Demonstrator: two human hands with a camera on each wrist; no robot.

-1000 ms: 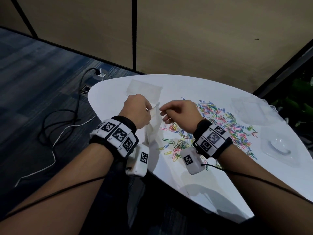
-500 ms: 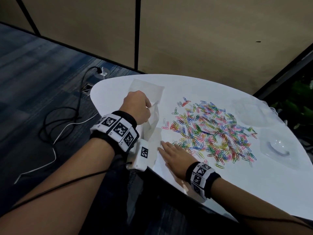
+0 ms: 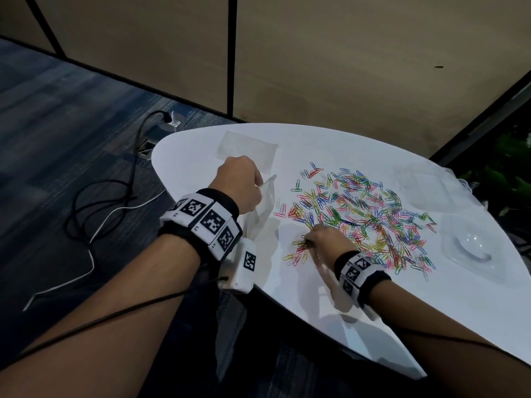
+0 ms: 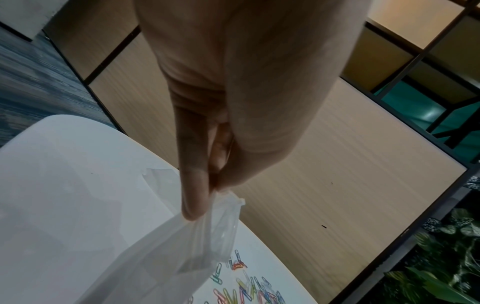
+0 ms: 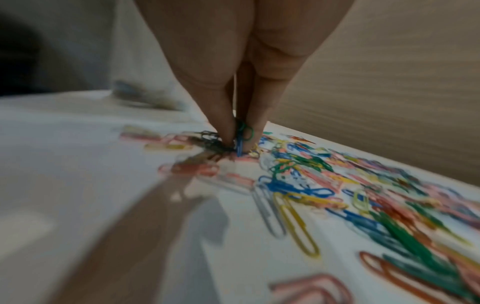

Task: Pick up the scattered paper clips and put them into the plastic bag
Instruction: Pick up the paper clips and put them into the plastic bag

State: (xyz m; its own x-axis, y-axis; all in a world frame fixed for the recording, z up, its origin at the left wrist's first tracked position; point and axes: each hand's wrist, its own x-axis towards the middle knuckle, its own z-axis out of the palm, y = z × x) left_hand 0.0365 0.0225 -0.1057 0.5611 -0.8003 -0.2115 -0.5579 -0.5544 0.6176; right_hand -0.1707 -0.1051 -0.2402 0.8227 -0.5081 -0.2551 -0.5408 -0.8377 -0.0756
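Many coloured paper clips [image 3: 362, 219] lie scattered over the middle of the white table [image 3: 316, 297]. My left hand [image 3: 238, 185] pinches the top edge of a clear plastic bag [image 3: 263, 208], which hangs down beside the pile; the left wrist view shows thumb and finger nipping the plastic bag [image 4: 182, 246]. My right hand [image 3: 313, 239] is down at the near left edge of the pile, its fingertips [image 5: 226, 131] pinching a few paper clips [image 5: 241, 133] against the table.
A second flat clear bag [image 3: 247, 147] lies at the table's far left. Clear plastic packaging [image 3: 471, 248] sits at the right edge, another clear piece [image 3: 416, 182] behind it. Cables [image 3: 94, 202] trail on the carpet to the left. A beige partition wall stands behind.
My right hand left the bag's mouth, dropped flat to the near table edge, then slid forward to the pile and closed its fingertips on clips. The left hand kept holding the bag.
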